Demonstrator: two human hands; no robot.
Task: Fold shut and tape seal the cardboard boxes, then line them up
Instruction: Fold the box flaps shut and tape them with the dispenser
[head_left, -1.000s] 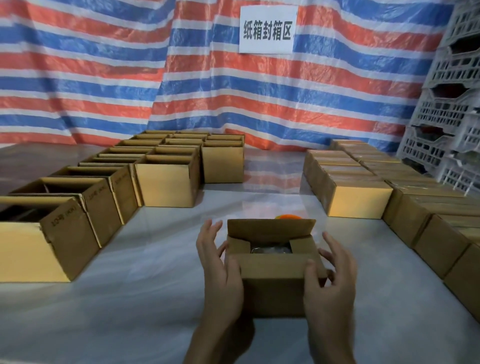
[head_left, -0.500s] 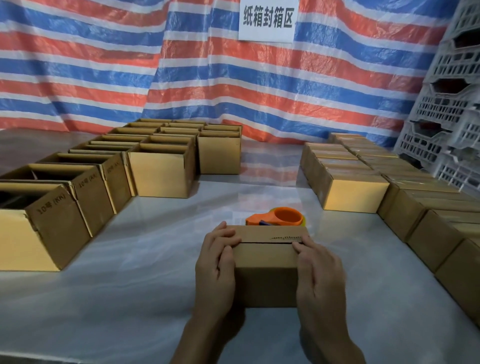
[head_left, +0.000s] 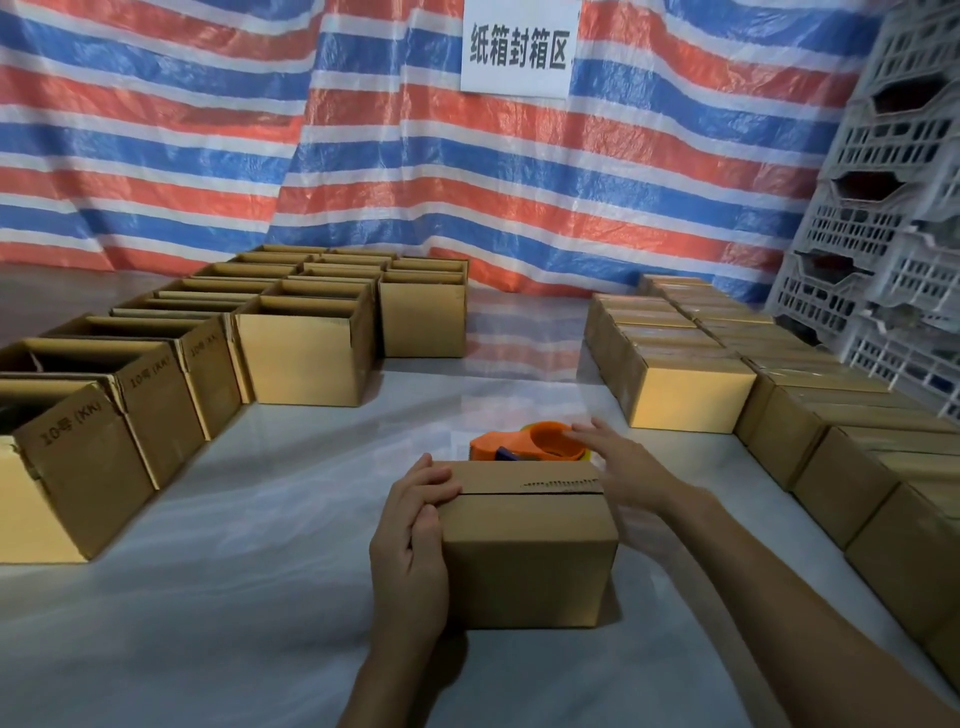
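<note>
A small cardboard box (head_left: 524, 551) stands in front of me on the white table, its top flaps folded down and meeting along a dark seam. My left hand (head_left: 410, 545) rests against the box's left side, with its fingers lying over the top left edge and holding the flaps down. Just behind the box lies an orange tape dispenser (head_left: 535, 441). My right hand (head_left: 623, 467) reaches over the box's right rear corner with fingers extended, the fingertips at the dispenser's right rim. It holds nothing.
Several open-topped boxes (head_left: 301, 353) stand in rows at the left. Several closed boxes (head_left: 691, 392) are lined up along the right. White plastic crates (head_left: 893, 234) are stacked at the far right. A striped tarp hangs behind the table (head_left: 260, 519).
The flaps went from open to folded flat under both hands. Then my right hand left the box top and moved forward to the tape dispenser. My left hand stayed on the box.
</note>
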